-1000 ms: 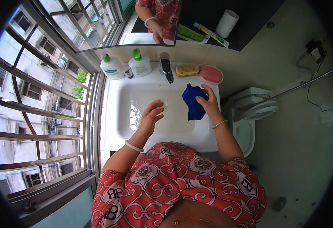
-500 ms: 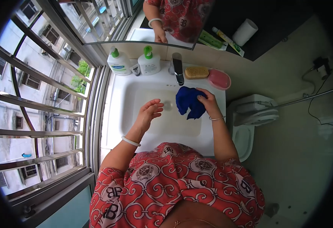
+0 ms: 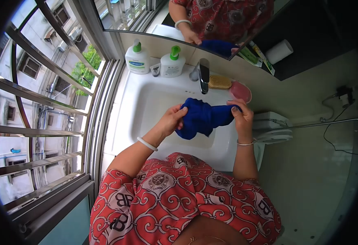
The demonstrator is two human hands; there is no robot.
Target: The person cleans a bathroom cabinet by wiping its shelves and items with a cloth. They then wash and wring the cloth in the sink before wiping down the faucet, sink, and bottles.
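Note:
A dark blue cloth (image 3: 201, 118) is stretched between my two hands above the white sink (image 3: 140, 118). My left hand (image 3: 173, 119) pinches its left end between thumb and fingers. At the other end, my right hand (image 3: 242, 116) grips a narrower, drawn-out part, thumb on top. The cloth's middle is bunched in folds and its lower edge hangs loose. Just beyond it stands the chrome faucet (image 3: 204, 75). Much of the basin's right side and the drain are hidden behind the cloth.
Two white pump bottles, one labelled (image 3: 137, 59) and one green-topped (image 3: 173, 64), stand on the back ledge with a small tube (image 3: 155, 70) between them. A brush (image 3: 220, 82) and pink soap dish (image 3: 240, 91) lie right of the faucet. A mirror (image 3: 224, 24) overhangs the ledge; a barred window (image 3: 40, 102) is left.
My left hand has moved right and taken hold of the cloth, which hung from my right hand alone before. The cloth is now pulled out sideways, and the view has shifted.

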